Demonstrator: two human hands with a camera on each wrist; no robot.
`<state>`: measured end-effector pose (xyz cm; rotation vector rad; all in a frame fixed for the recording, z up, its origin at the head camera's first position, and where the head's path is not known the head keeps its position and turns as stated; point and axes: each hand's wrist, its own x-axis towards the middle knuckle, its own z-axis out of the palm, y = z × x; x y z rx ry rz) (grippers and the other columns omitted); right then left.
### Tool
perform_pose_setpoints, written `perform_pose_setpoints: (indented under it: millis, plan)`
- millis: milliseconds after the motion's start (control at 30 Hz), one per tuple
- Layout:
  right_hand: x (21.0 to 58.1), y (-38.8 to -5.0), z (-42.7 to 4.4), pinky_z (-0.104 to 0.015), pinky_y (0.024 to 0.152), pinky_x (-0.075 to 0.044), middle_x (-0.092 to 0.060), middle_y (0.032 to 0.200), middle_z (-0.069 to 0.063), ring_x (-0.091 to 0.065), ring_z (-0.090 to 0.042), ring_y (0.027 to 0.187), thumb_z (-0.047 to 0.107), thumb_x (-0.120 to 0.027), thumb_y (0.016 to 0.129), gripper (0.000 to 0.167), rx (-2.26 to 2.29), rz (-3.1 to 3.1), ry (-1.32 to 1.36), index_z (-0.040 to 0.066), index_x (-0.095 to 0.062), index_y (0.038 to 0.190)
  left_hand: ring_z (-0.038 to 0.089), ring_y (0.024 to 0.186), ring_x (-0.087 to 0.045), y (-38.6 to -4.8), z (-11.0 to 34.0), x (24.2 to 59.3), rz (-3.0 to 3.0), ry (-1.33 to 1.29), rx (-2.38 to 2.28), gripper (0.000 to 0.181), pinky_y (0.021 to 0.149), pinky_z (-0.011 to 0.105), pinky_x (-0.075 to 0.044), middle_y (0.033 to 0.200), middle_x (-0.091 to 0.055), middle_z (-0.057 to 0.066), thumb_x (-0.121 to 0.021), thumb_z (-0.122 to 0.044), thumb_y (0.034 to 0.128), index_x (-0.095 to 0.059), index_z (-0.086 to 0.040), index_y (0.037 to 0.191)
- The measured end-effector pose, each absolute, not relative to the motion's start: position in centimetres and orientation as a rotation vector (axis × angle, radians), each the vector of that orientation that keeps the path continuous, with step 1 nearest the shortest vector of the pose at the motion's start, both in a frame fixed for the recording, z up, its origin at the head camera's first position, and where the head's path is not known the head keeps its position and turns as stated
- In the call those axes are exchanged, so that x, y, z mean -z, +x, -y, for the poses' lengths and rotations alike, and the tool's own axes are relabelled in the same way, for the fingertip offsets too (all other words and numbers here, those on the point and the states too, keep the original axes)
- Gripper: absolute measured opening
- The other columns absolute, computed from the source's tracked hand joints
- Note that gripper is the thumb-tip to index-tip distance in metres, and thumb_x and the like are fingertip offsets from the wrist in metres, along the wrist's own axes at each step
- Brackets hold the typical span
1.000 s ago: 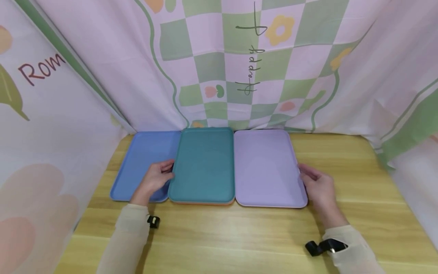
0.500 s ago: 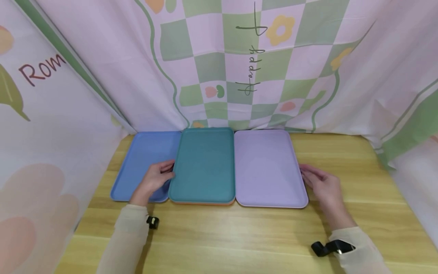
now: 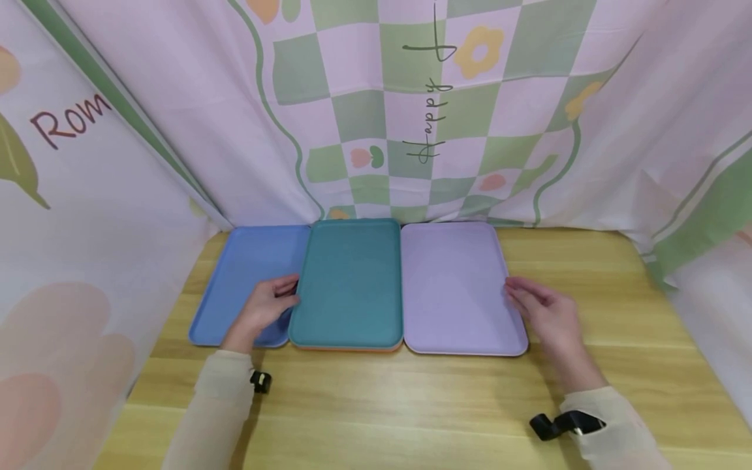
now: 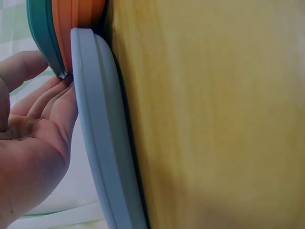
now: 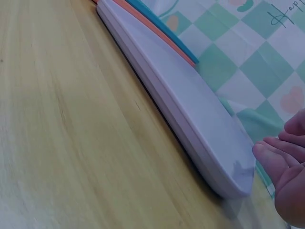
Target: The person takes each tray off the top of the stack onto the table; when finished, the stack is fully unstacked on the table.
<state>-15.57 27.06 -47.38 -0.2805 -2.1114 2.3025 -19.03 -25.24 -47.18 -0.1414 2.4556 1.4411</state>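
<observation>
A teal tray [image 3: 350, 287] lies on top of orange [image 3: 352, 349], between a blue tray [image 3: 249, 274] and a lavender tray [image 3: 458, 281]. My left hand [image 3: 263, 312] reaches over the blue tray and pinches the teal tray's left edge; in the left wrist view, the thumb of that hand [image 4: 38, 129] is at the teal rim [image 4: 40, 33] and its fingertips are under it, beside the orange edge [image 4: 62, 28]. My right hand [image 3: 549, 320] is at the lavender tray's right edge, fingers loosely bent, holding nothing; contact is unclear in the right wrist view.
The trays stand in a row along the back of the wooden table [image 3: 376, 411], close to a patterned curtain [image 3: 411, 117]. More cloth hangs at the left [image 3: 76, 228] and right [image 3: 717, 261] sides.
My right hand drew slightly away to the right of the lavender tray's edge, then came back left to it. The left hand and the trays have hardly moved.
</observation>
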Motion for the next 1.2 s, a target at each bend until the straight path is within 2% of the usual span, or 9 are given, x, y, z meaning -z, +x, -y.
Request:
perform_pose_setpoints:
  millis: [367,800,867,933,1033,1100,1200]
  plan:
    - [46.8,-16.2,-24.8,-0.023,0.097,-0.06,-0.081,0.111,0.012,-0.079,-0.002,0.106,0.004,-0.068,0.105,0.053,-2.325,2.098,-0.208,-0.023,-0.05,0.147,0.04,0.155,-0.047,-19.0,25.4,47.3,-2.437,-0.141,-1.464,0.059,0.122,0.055,-0.048,0.165,-0.048,0.024,-0.062,-0.011,0.1083,-0.044,-0.002,0.164]
    - [45.9,-16.8,-21.8,-0.023,0.1,-0.06,-0.08,0.114,0.012,-0.077,-0.002,0.11,0.003,-0.063,0.108,0.048,-2.322,2.164,-0.127,-0.022,-0.052,0.147,0.04,0.154,-0.048,-19.0,25.2,47.2,-2.448,-0.148,-1.444,0.058,0.123,0.054,-0.048,0.165,-0.05,0.023,-0.063,-0.012,0.1081,-0.046,-0.003,0.163]
    - [45.8,-16.9,-21.5,-0.022,0.1,-0.06,-0.08,0.122,0.005,-0.076,0.0,0.11,0.004,-0.063,0.108,0.047,-2.297,2.198,-0.126,-0.02,-0.053,0.147,0.04,0.154,-0.048,-19.0,25.2,47.1,-2.443,-0.153,-1.442,0.058,0.123,0.054,-0.048,0.165,-0.05,0.023,-0.063,-0.012,0.1082,-0.046,-0.004,0.163]
    - [45.7,-17.0,-21.1,-0.022,0.101,-0.059,-0.077,0.133,-0.008,-0.076,0.002,0.11,0.005,-0.063,0.108,0.046,-2.274,2.232,-0.124,-0.018,-0.054,0.147,0.04,0.154,-0.048,-19.0,25.2,47.1,-2.44,-0.157,-1.442,0.058,0.123,0.055,-0.047,0.165,-0.05,0.023,-0.063,-0.012,0.1082,-0.046,-0.004,0.163]
    - [45.5,-17.2,-20.5,-0.021,0.101,-0.059,-0.064,0.148,-0.028,-0.074,0.004,0.111,0.007,-0.061,0.11,0.045,-2.241,2.284,-0.112,-0.016,-0.055,0.148,0.04,0.155,-0.047,-19.0,25.2,47.1,-2.44,-0.155,-1.441,0.058,0.123,0.055,-0.047,0.165,-0.05,0.023,-0.063,-0.012,0.1081,-0.046,-0.003,0.163]
    - [45.4,-17.3,-20.1,-0.021,0.102,-0.059,-0.057,0.152,-0.034,-0.073,0.005,0.111,0.007,-0.06,0.11,0.045,-2.23,2.307,-0.107,-0.015,-0.055,0.149,0.04,0.154,-0.048,-19.0,25.1,47.0,-2.444,-0.151,-1.44,0.058,0.123,0.055,-0.047,0.165,-0.05,0.023,-0.063,-0.012,0.1081,-0.046,-0.003,0.163]
    - [45.3,-17.4,-19.4,-0.019,0.101,-0.059,-0.055,0.153,-0.036,-0.072,0.007,0.11,0.008,-0.059,0.111,0.044,-2.212,2.337,-0.103,-0.014,-0.056,0.149,0.04,0.154,-0.048,-18.9,25.1,47.0,-2.446,-0.151,-1.441,0.058,0.123,0.055,-0.047,0.165,-0.05,0.023,-0.063,-0.011,0.1081,-0.046,-0.003,0.163]
